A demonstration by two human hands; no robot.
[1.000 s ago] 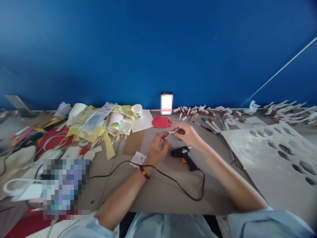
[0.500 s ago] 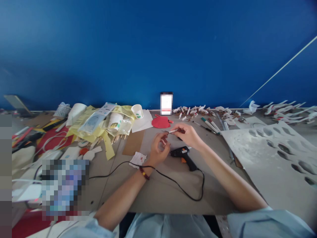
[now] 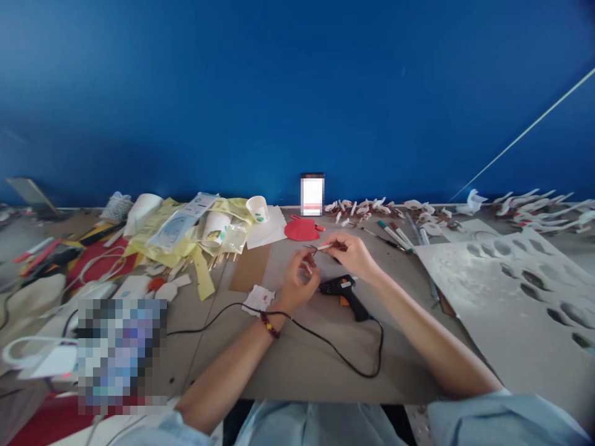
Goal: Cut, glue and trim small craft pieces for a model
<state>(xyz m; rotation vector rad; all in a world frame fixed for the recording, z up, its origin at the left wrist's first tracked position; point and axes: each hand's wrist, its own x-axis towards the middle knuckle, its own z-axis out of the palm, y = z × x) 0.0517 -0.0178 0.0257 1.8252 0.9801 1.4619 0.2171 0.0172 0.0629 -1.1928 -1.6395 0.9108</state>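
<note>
Pinching a small, slim white piece (image 3: 328, 246) near the centre of the frame, my right hand (image 3: 353, 255) is pressing thumb and fingers together on it. My left hand (image 3: 300, 284) is curling just left of it, fingertips close to a dark, pointed end; whether that grip is closing on it or only steadying beside it, I cannot tell. Hardly anything is changing from a second ago: both hands are keeping their places, the piece perhaps tilting slightly, so I am judging this as fine fingertip work.

Just below, the glue gun (image 3: 345, 285) is lying on the tabletop (image 3: 307, 371), its nozzle pointing left toward my left hand. Its black cord (image 3: 382, 341) is looping through the lower centre and crossing my left wrist, so a wide sweep of that arm would be risking a tug. The most room is lying between my forearms, down to the front edge at the bottom of the frame. A white sheet (image 3: 493, 310) with dark ovals is hemming in the right.
</note>
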